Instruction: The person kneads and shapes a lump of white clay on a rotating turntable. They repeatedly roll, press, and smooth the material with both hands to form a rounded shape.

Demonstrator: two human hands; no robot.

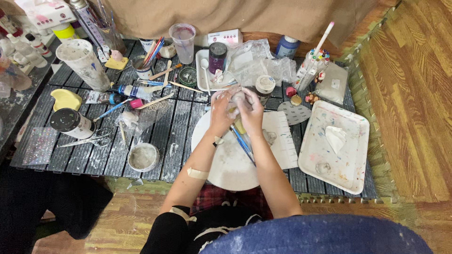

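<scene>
Above the middle of the low table (pixel 155 136), both hands meet around one pale lump of clay (pixel 239 99). Left hand (pixel 221 112) wraps it from one side, right hand (pixel 252 115) from the other, and the fingers (pixel 225 97) of both are curled closed on it, so only a small part of the lump shows between them. It hangs over the far rim of a round white board (pixel 221 164), not resting on it. Some thin brushes with blue handles (pixel 242 143) lie on this board under the wrists.

I judge the lump is soft and light, a little sticky, so it takes marks from every press; holding it with flat palms around the thick part seems safer than pinching an edge.

Toward the right edge of the table stands a white tray (pixel 351 162) with paint stains and a crumpled white piece in it. Near the front edge, left of the board, sits a small round bowl (pixel 143 156). Scissors (pixel 89 139) and a dark-lidded jar (pixel 70 123) lie near the left edge, and a tall stained cup (pixel 84 63) stands at the far left corner.
</scene>
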